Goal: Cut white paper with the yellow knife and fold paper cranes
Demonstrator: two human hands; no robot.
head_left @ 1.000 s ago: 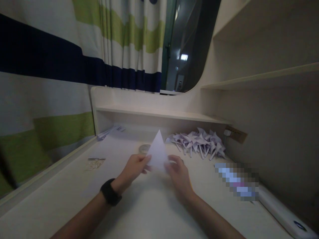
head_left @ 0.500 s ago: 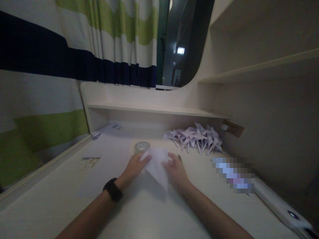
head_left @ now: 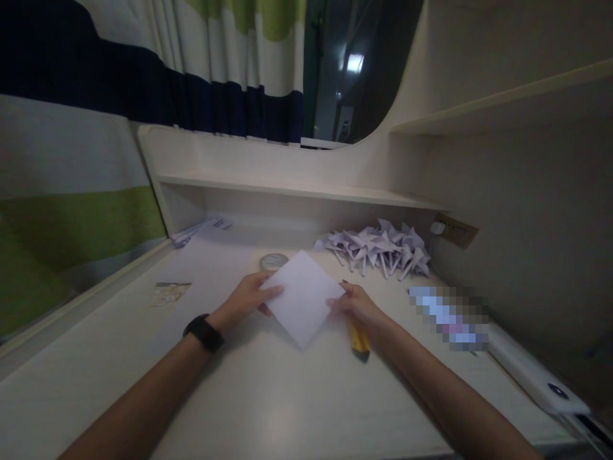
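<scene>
A square sheet of white paper [head_left: 302,300] is held up above the desk, turned so that one corner points toward me. My left hand [head_left: 253,294] pinches its left corner, thumb on top. On the opposite side my right hand [head_left: 357,305] grips the right corner between thumb and fingers. Partly hidden under the right hand lies a yellow utility knife [head_left: 359,342] with a dark end. Just behind the left hand sits a round roll of tape [head_left: 273,261], partly covered by the paper and hand.
Several folded paper pinwheels [head_left: 378,249] are heaped at the back right. Larger white sheets [head_left: 211,268] lie at the left, near a small clear packet [head_left: 170,292]. A blurred-out object [head_left: 447,319] and a long white device [head_left: 527,370] line the right side, below a wall socket [head_left: 457,230].
The paper, earlier bent with a corner hanging down, is now spread flat as a diamond. My hands have moved apart, and the yellow knife has come into view. The camera has tilted down slightly.
</scene>
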